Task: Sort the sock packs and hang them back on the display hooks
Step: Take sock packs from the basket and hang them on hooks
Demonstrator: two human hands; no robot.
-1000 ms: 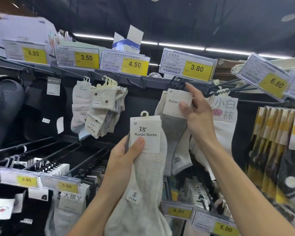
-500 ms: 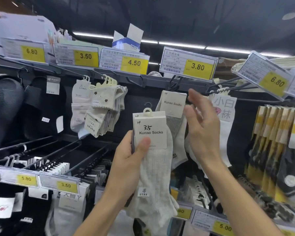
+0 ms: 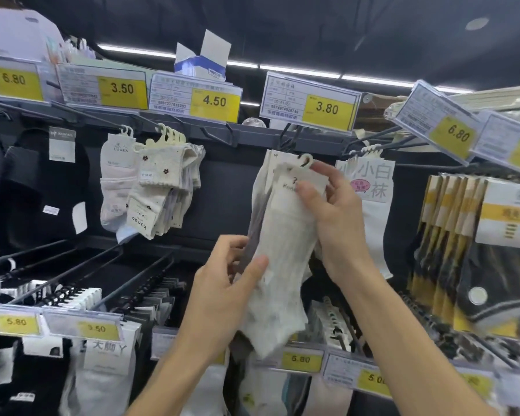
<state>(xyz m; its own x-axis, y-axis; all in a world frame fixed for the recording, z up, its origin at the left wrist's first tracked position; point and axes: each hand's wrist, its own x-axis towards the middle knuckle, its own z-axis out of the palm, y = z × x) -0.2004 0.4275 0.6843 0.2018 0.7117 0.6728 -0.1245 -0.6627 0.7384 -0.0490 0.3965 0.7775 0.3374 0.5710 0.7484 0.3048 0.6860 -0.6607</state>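
Two hands now share the pale sock pack, where a second ago the left hand carried it alone by the card, low and left of its place. Since then the pack has gone up to the top rail of the display, just right of the rail's middle, under the 3.80 price tag. The right hand, which was on the card of the grey pack already hanging there and then opened away from it, has come over and pinches the new pack's card between thumb and fingertips. The left hand has slid down and curls round the sock body, thumb across the front, steadying the lower half.

The pack's plastic hanger loop sits just below the dark display hook, in front of the grey pack. Motion blur hides whether the loop is already over the hook's tip, so I cannot tell if it is threaded.

For the task, this reads as the sorting choice made: the pack matches the brand hanging on this hook, and only the hanging is left. The white socks on the next hook towards the rail's right end hang just beside the right hand, and could be knocked as the loop goes on.
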